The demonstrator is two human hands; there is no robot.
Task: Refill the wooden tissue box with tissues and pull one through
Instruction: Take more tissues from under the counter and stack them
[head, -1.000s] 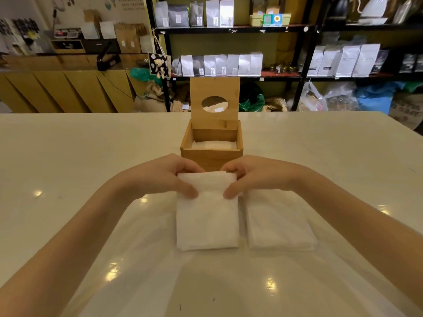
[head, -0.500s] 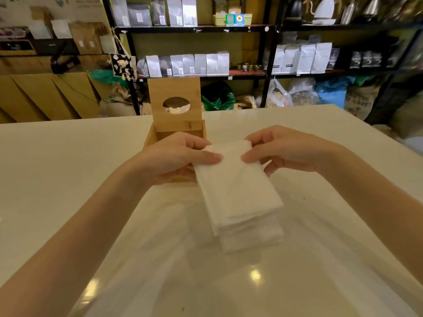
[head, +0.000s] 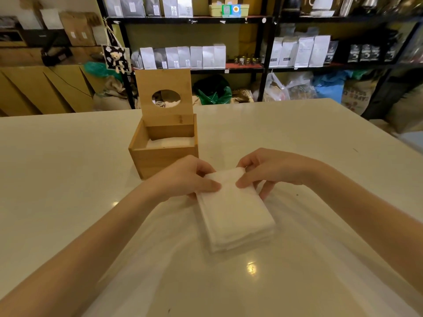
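Observation:
A wooden tissue box [head: 160, 160] stands on the table, its hinged lid [head: 163, 81] raised upright with an oval hole in it. A few white tissues [head: 169, 141] lie at the bottom of the box. In front of it, a thick stack of white folded tissues [head: 235, 216] rests on a clear plastic wrapper [head: 297, 259]. My left hand [head: 185, 179] grips the stack's far left corner, thumb on top. On the far right corner my right hand [head: 267, 170] pinches the stack the same way.
The cream table [head: 57, 179] stretches left and right; its far edge runs behind the box. Beyond it stand dark shelves [head: 263, 69] with white and black bags, plus sacks on the floor.
One second ago two tissue stacks lay side by side. Both hands lifted the left one onto the right one; now a single pile sits right of the box.

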